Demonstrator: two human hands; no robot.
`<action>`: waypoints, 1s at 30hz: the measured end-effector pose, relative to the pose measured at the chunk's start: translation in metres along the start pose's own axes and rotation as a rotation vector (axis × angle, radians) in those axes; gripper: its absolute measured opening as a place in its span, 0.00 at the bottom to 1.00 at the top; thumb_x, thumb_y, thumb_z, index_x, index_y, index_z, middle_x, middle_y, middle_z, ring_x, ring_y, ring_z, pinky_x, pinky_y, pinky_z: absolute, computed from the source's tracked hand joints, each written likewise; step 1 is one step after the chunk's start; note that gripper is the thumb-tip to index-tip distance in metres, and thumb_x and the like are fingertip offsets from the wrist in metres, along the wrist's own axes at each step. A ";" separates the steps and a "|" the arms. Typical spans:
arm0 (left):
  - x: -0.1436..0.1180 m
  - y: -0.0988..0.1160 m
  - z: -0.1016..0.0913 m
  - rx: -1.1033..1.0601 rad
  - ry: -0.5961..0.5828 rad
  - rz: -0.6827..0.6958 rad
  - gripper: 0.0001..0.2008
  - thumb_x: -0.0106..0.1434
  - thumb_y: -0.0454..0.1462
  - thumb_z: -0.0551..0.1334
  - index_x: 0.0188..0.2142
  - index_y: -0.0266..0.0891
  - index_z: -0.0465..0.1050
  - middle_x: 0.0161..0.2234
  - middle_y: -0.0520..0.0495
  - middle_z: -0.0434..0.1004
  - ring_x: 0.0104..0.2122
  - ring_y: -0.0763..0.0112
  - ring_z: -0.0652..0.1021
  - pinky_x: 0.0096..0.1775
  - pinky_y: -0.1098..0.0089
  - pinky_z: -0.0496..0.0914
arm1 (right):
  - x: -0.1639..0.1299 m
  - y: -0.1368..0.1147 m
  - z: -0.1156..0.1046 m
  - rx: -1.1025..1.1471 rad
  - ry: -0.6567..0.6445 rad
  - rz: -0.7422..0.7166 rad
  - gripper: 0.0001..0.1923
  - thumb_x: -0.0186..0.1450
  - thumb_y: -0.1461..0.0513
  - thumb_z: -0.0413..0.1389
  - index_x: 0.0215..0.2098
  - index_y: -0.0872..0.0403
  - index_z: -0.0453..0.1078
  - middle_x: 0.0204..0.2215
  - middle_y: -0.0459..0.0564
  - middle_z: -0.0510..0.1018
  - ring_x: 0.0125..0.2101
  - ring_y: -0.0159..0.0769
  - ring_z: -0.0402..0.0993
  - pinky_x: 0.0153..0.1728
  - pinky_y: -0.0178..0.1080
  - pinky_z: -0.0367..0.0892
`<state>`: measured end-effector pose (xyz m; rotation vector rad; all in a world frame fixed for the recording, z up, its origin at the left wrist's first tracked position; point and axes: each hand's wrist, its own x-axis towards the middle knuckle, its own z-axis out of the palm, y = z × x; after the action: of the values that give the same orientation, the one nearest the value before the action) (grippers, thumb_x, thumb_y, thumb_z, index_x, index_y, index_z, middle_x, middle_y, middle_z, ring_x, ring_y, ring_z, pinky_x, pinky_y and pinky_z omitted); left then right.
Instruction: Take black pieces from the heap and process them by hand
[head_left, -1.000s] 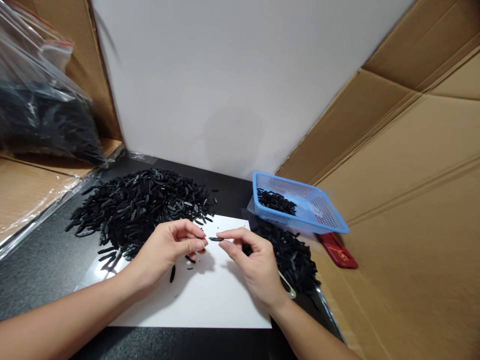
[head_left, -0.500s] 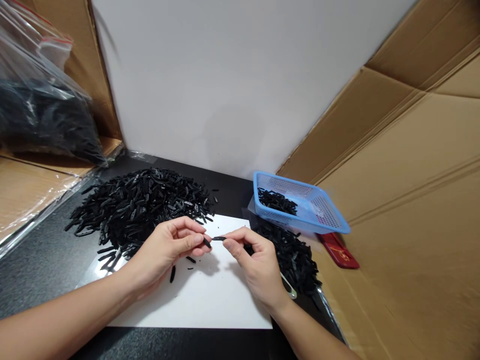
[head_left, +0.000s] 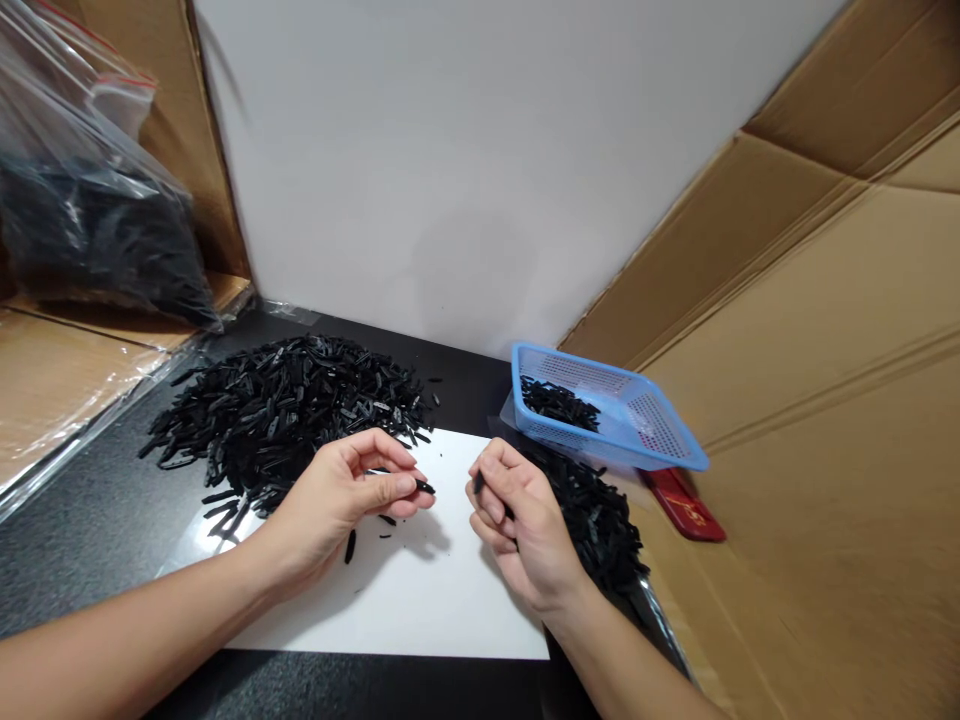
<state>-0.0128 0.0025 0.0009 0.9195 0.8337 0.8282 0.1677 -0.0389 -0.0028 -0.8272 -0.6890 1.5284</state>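
Left hand (head_left: 352,500) pinches one black strip (head_left: 424,487) over the white sheet (head_left: 420,590); right hand (head_left: 517,520) curls round another piece (head_left: 478,483). Small batch sits in the blue basket (head_left: 660,445), but the big pile (head_left: 292,410) looks barely dented.

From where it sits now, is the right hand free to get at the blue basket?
Probably yes: the right hand has only the low pile of black pieces between it and the blue basket, whose top is open.
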 end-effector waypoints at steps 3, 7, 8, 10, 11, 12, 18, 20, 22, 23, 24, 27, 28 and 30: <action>-0.002 -0.002 0.000 0.091 -0.067 -0.023 0.07 0.55 0.37 0.71 0.30 0.36 0.77 0.21 0.53 0.78 0.21 0.80 0.75 0.25 0.81 0.68 | -0.001 0.005 0.003 -0.042 0.031 0.000 0.16 0.56 0.56 0.68 0.24 0.56 0.68 0.12 0.33 0.56 0.13 0.18 0.38 0.11 0.23 0.40; -0.006 -0.005 0.004 0.135 -0.172 -0.112 0.09 0.54 0.37 0.71 0.35 0.36 0.81 0.19 0.54 0.76 0.20 0.79 0.73 0.23 0.80 0.65 | -0.002 0.010 0.007 -0.052 0.058 -0.001 0.17 0.55 0.56 0.69 0.24 0.57 0.69 0.13 0.32 0.54 0.14 0.18 0.38 0.12 0.24 0.39; -0.007 -0.006 0.005 0.137 -0.199 -0.127 0.09 0.54 0.38 0.71 0.35 0.36 0.81 0.19 0.54 0.76 0.21 0.79 0.73 0.24 0.79 0.65 | -0.002 0.012 0.008 -0.053 0.065 0.002 0.17 0.54 0.56 0.69 0.24 0.57 0.69 0.13 0.32 0.54 0.13 0.18 0.38 0.12 0.25 0.39; -0.007 -0.006 0.007 0.148 -0.244 -0.126 0.08 0.55 0.39 0.71 0.33 0.36 0.81 0.19 0.53 0.76 0.20 0.78 0.72 0.24 0.78 0.65 | -0.003 0.015 0.009 -0.060 0.069 0.016 0.17 0.54 0.55 0.70 0.23 0.56 0.68 0.13 0.33 0.57 0.13 0.17 0.39 0.12 0.25 0.38; -0.007 -0.005 0.007 0.160 -0.260 -0.115 0.08 0.55 0.39 0.70 0.30 0.35 0.81 0.19 0.53 0.75 0.20 0.78 0.72 0.25 0.77 0.65 | -0.003 0.016 0.010 -0.063 0.067 0.023 0.18 0.54 0.55 0.70 0.23 0.56 0.67 0.13 0.34 0.57 0.13 0.18 0.39 0.12 0.25 0.38; -0.007 -0.004 0.007 0.174 -0.270 -0.105 0.08 0.56 0.39 0.70 0.27 0.35 0.80 0.18 0.53 0.75 0.20 0.79 0.71 0.25 0.77 0.65 | -0.004 0.017 0.011 -0.065 0.062 0.029 0.19 0.54 0.55 0.69 0.22 0.56 0.66 0.12 0.34 0.58 0.13 0.18 0.39 0.12 0.26 0.37; -0.007 0.000 0.006 0.192 -0.250 -0.110 0.11 0.59 0.41 0.68 0.24 0.36 0.77 0.18 0.54 0.74 0.21 0.79 0.71 0.26 0.77 0.62 | -0.005 0.017 0.010 -0.065 0.028 0.027 0.20 0.55 0.56 0.69 0.20 0.55 0.62 0.12 0.32 0.52 0.13 0.18 0.38 0.12 0.26 0.37; -0.007 0.000 0.006 0.187 -0.237 -0.119 0.11 0.59 0.41 0.68 0.24 0.36 0.78 0.18 0.54 0.74 0.21 0.79 0.71 0.26 0.77 0.62 | -0.006 0.017 0.009 -0.066 0.024 0.028 0.20 0.56 0.56 0.68 0.20 0.55 0.62 0.12 0.32 0.52 0.13 0.19 0.38 0.12 0.26 0.38; -0.007 0.000 0.006 0.188 -0.235 -0.126 0.12 0.58 0.41 0.68 0.24 0.36 0.77 0.18 0.54 0.74 0.21 0.79 0.71 0.26 0.77 0.62 | -0.006 0.017 0.009 -0.071 0.020 0.026 0.20 0.56 0.57 0.68 0.20 0.55 0.62 0.12 0.32 0.52 0.13 0.19 0.38 0.12 0.26 0.38; -0.006 0.000 0.006 0.191 -0.235 -0.127 0.12 0.58 0.41 0.68 0.23 0.36 0.77 0.18 0.54 0.74 0.20 0.79 0.71 0.26 0.77 0.62 | -0.006 0.017 0.009 -0.074 0.019 0.026 0.20 0.56 0.57 0.68 0.20 0.55 0.61 0.12 0.32 0.52 0.13 0.19 0.38 0.12 0.26 0.38; -0.006 -0.001 0.006 0.191 -0.234 -0.123 0.12 0.58 0.41 0.68 0.23 0.36 0.77 0.18 0.54 0.74 0.20 0.79 0.71 0.26 0.77 0.63 | -0.005 0.017 0.009 -0.074 0.019 0.028 0.20 0.56 0.58 0.68 0.20 0.55 0.61 0.12 0.32 0.52 0.14 0.19 0.38 0.12 0.26 0.38; -0.004 -0.003 0.004 0.166 -0.203 -0.099 0.10 0.57 0.41 0.69 0.26 0.36 0.78 0.19 0.53 0.77 0.21 0.78 0.73 0.28 0.77 0.65 | -0.003 0.015 0.007 -0.019 0.032 0.025 0.17 0.58 0.58 0.65 0.21 0.55 0.62 0.12 0.32 0.53 0.13 0.19 0.37 0.12 0.26 0.38; -0.003 -0.004 0.003 0.148 -0.179 -0.088 0.09 0.56 0.40 0.70 0.26 0.36 0.78 0.20 0.52 0.78 0.22 0.78 0.74 0.29 0.77 0.66 | -0.002 0.014 0.007 0.021 0.034 0.025 0.16 0.59 0.58 0.64 0.22 0.54 0.63 0.12 0.33 0.55 0.13 0.20 0.37 0.12 0.26 0.38; -0.002 -0.005 0.001 0.113 -0.119 -0.073 0.08 0.55 0.39 0.71 0.26 0.37 0.77 0.21 0.52 0.80 0.22 0.77 0.75 0.29 0.77 0.67 | 0.000 0.011 0.004 0.093 0.022 0.039 0.15 0.60 0.57 0.61 0.22 0.54 0.62 0.14 0.36 0.60 0.14 0.22 0.40 0.12 0.26 0.38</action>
<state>-0.0111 -0.0012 -0.0027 1.0221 0.8120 0.6617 0.1576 -0.0406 -0.0095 -0.7897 -0.5847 1.5722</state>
